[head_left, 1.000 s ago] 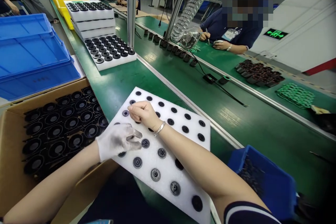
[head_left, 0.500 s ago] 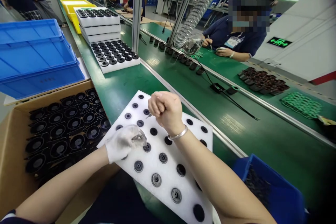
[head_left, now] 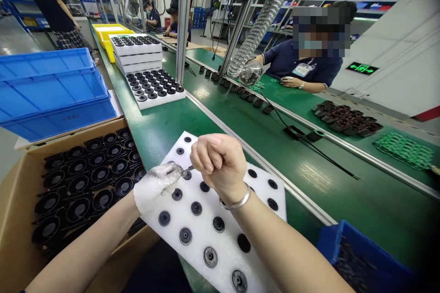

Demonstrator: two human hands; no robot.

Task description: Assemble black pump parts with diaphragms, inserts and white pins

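Observation:
My left hand (head_left: 156, 184), in a white glove with smudged fingertips, is closed in a pinch over the foam tray. What lies between its fingers is too small to make out. My right hand (head_left: 220, 160), bare with a silver bangle at the wrist, is curled in a fist around a thin dark pointed tool (head_left: 190, 168). The tool's tip meets the left fingertips. Beneath both hands, the white foam tray (head_left: 256, 224) holds rows of round black parts (head_left: 210, 257) with raised centres. My right forearm hides some of them.
At left, a cardboard box (head_left: 20, 192) holds black ring-shaped parts, beside stacked blue crates (head_left: 51, 82). Foam trays (head_left: 137, 60) stand farther along the green bench. A blue bin (head_left: 374, 238) is at lower right. Across the bench, a masked co-worker (head_left: 299, 73) sits near green rings (head_left: 404, 150).
The view has shifted, so the scene sits lower. My hands have come together, the tool tip now at the left fingertips. The co-worker's one hand has moved behind the clear hood.

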